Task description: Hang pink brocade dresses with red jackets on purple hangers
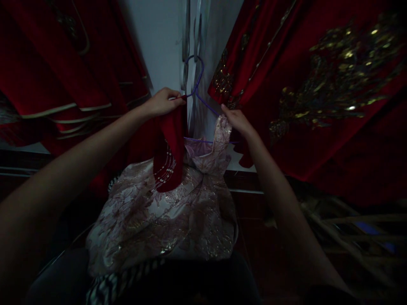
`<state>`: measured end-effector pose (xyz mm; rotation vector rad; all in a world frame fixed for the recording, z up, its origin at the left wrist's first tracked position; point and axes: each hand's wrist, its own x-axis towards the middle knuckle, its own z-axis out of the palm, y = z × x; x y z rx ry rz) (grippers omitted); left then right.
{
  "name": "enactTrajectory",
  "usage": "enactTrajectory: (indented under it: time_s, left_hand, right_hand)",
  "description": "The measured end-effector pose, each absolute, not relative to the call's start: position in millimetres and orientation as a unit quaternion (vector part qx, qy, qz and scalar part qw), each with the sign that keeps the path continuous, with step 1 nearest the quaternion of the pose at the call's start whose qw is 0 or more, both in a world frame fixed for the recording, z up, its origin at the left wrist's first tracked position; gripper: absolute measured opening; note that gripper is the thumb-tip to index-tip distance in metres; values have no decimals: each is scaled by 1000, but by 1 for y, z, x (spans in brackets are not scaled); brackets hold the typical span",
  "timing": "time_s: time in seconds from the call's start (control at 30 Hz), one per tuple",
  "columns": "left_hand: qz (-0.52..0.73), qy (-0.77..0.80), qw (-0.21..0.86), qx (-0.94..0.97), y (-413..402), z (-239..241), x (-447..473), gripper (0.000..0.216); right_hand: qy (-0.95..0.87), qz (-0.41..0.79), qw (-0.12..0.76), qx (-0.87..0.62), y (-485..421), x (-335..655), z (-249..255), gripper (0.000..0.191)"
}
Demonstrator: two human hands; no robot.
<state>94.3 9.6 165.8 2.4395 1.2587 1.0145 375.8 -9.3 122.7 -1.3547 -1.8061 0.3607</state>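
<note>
A purple hanger [199, 82] has its hook at the long metal handles of a pale door. On it hangs a pale pink brocade dress [178, 212] with metallic gold threads, its skirt spread low toward me. My left hand [163, 101] is closed at the hanger's left arm, pinching a dark red cloth piece [170, 161] with strings of pale beads. That cloth drapes over the dress front and hides its left shoulder. At the opposite side, my right hand [235, 119] pinches the dress's shoulder strap [222, 131] beside the hanger's right arm.
Red garments with pale trim [95, 106] hang at the left. More red cloth with gold sequins [337, 76] hangs at the right. Behind the hanger is the pale door [155, 42] with its metal handles [186, 34]. A slatted rack [352, 237] stands low right, dim and blurred.
</note>
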Motion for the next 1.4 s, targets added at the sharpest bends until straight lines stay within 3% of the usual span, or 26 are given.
enactTrajectory:
  time_s: [0.27,0.37,0.5,0.8,0.97,1.23,1.4]
  left_hand:
    - [268,448,92,848,16,148,61,22]
    - [288,440,115,843,13,144,57,23]
    - [334,449,110,821,13,138,55,26]
    - [340,433,43,834,21,141,70,23]
    - [348,434,71,828,9,148,67,25]
    - [328,456,111,820,4,158,56,35]
    - [348,455,96,814,6,151,60,39]
  right_hand:
    - [-740,471,175,-447,31,342,127,14]
    - [-715,520,184,-430,35,328,120,19]
    - [-690,541,242,-416,28,317,118,18]
    - [-688,529,194,-458,29,304,116,15]
    - [-720,532,209,-394,4,299,122,19]
    - [-748,538,101,-376,-7,287,116,28]
    - [-751,438,196,-455,1,291,109,16]
